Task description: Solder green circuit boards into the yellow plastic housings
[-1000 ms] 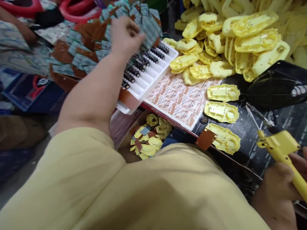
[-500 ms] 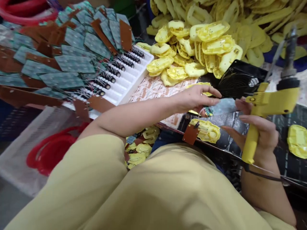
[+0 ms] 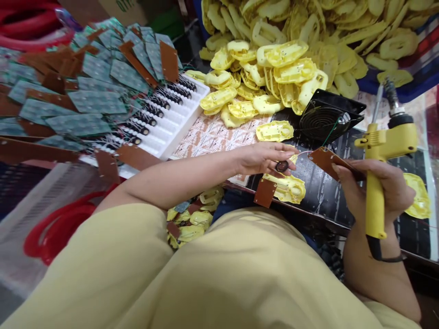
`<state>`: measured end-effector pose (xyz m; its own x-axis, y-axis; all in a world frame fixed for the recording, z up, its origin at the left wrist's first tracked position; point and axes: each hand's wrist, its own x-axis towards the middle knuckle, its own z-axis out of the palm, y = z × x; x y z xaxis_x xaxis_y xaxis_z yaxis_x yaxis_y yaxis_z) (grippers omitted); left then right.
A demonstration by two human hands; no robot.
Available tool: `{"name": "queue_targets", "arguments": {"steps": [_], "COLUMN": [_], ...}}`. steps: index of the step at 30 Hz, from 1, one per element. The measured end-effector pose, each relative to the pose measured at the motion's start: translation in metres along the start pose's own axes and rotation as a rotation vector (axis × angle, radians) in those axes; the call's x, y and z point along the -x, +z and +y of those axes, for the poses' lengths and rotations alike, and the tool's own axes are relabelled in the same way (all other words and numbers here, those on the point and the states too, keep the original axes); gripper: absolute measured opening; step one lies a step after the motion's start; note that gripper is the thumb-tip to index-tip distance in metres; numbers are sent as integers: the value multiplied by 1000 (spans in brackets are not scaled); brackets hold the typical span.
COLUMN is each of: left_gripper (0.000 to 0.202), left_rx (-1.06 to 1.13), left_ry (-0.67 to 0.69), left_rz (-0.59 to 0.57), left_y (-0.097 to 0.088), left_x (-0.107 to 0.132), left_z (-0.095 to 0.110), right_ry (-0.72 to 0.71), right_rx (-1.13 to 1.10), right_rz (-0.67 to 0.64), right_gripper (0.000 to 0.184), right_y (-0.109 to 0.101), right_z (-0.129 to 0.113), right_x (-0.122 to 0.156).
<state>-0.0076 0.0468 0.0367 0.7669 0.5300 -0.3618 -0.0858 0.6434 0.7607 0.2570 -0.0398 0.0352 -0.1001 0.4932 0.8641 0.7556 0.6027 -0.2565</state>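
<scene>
My left hand is closed, pinching a small dark round part wired to a brown circuit board. My right hand grips a yellow soldering gun upright and also pins the brown board's far end with its fingers. Just below both hands a yellow plastic shell lies on the black bench with another brown board attached. A second shell rests beyond my left hand.
A big heap of yellow shells fills the back. A black fan stands beside it. A white tray with dark coils and a pile of green and brown boards lies left. Red hoops sit low left.
My left hand left the board pile on the left and came over to the bench with a wired board. My right hand raised the soldering gun and took hold of the board's end.
</scene>
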Motion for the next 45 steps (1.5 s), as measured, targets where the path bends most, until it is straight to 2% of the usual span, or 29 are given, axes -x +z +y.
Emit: {"name": "queue_targets", "arguments": {"steps": [4,6,8,12,14,16,18,20,23,25,30,33,36,39,41,43,45], "left_gripper": [23,21,21,35,42,43,39,35,39,43,39,30,24,20,13,6,15], "left_rx": [-360,-570,-795,-1152,-1239,-1248,-1152,-970,-671,-512,-250,-206,-296,-616,-904,-1174,-1385], "left_ry": [258,350,462,790,867,887,867,781,594,516,424,359,413,465,430,354,268], "left_rz": [120,133,136,109,65,73,142,204,212,197,157,224,352,436,421,406,425], "left_y": [-5,-8,-9,1,8,16,23,27,30,31,34,38,34,18,3,-10,-20], "left_x": [-1,-3,-5,-3,0,4,5,5,1,-2,-5,-1,6,13,13,6,-5], "left_z": [13,15,11,-8,-15,-17,-13,-5,7,12,5,1,11,29,36,34,25], "right_ry": [94,158,231,311,311,317,333,338,328,294,159,106,82,152,204,210,259], "right_rx": [-78,-159,-224,-260,-275,-280,-267,-260,-258,-238,-183,-236,-290,-277,-242,-224,-221], "right_rz": [-87,-91,-59,68,117,142,143,117,39,7,-18,-45,-57,-8,41,67,36], "right_gripper": [22,25,27,26,26,26,26,26,22,21,20,21,25,26,17,10,27], "right_y": [-4,-6,-5,0,3,5,6,6,6,7,14,18,17,12,6,-2,-11], "right_z": [-4,-9,-16,-28,-30,-31,-32,-33,-35,-36,-40,-40,-34,-25,-20,-17,-14], "right_x": [4,6,6,0,-3,-3,-1,4,13,16,13,12,17,27,31,35,38]}}
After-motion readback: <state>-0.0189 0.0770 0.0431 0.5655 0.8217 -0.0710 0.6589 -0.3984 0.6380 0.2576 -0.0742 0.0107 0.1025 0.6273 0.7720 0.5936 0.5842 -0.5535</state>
